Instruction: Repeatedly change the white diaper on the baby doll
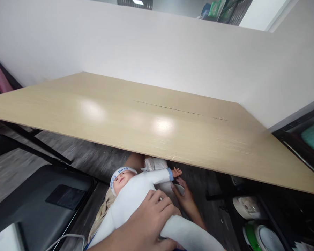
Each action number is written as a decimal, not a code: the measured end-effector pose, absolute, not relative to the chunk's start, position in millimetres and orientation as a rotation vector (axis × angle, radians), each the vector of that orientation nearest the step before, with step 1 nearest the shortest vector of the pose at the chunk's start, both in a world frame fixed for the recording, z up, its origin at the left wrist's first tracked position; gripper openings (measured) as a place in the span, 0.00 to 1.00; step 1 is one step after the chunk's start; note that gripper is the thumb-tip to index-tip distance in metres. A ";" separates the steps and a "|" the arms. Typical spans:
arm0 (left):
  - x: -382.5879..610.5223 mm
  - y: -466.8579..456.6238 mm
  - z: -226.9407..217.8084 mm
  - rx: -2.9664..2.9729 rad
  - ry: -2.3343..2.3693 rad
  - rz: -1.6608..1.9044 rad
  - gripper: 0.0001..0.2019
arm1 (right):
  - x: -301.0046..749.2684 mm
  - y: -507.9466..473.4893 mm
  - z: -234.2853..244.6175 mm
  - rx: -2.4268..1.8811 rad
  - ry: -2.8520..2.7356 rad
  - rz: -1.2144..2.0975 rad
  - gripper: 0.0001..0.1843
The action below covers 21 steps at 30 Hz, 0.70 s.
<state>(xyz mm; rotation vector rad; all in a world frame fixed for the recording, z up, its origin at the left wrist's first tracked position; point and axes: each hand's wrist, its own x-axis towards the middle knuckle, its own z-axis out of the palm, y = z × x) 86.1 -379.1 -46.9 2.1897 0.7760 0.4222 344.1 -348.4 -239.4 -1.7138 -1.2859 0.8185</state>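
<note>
A baby doll [138,195] in a white suit and a lettered white cap lies face up across the lap, its head to the left. My left hand [157,212] is closed around the doll's lower body, by the top of a white-clothed leg [188,232]. Beyond the doll, my right hand [187,195] is close to the doll's small hand [176,172]. Its thumb and fingers curl around the edge of something white that I cannot make out. Partly under the table edge sits a crinkled white plastic package [155,164], mostly hidden by the doll's arm.
A light wooden table [115,115] spans the view ahead, its front edge just above the lap. On the left, a black chair seat [42,216] carries a dark phone [65,196] and a white device with a cable. Round containers [247,207] stand on a dark shelf at lower right.
</note>
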 end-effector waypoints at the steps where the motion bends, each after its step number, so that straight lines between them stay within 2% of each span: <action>1: 85.9 -379.2 -48.0 2.194 0.772 0.424 0.24 | 349.2 -354.0 -232.0 -1.734 -1.296 0.741 0.40; 4: 84.7 -379.1 -51.4 2.227 0.748 0.433 0.24 | 354.6 -365.0 -197.0 -1.734 -1.440 0.425 0.39; 7: 84.0 -379.0 -54.3 2.285 0.710 0.407 0.25 | 341.7 -360.7 -152.9 -1.579 -1.749 0.246 0.29; 9: 84.4 -378.3 -53.4 2.327 0.688 0.371 0.26 | 325.6 -347.9 -127.8 -1.454 -1.999 0.277 0.27; 12: 84.8 -376.0 -44.6 2.361 0.665 0.354 0.26 | 297.4 -319.9 -104.5 -1.394 -2.318 0.412 0.30; 15: 74.6 -379.1 -37.4 2.307 0.666 0.421 0.24 | 273.3 -296.2 -93.3 -1.420 -2.533 0.547 0.17; 17: 55.2 -390.1 -46.1 2.226 0.689 0.552 0.18 | 262.7 -288.6 -87.1 -1.372 -2.611 0.581 0.09; 19: 26.0 -409.1 -69.7 2.108 0.794 0.796 0.10 | 256.2 -287.1 -79.7 -1.289 -2.642 0.549 0.07; 21: -6.1 -431.1 -100.1 1.919 1.111 1.114 0.10 | 252.0 -288.9 -70.9 -1.210 -2.651 0.504 0.06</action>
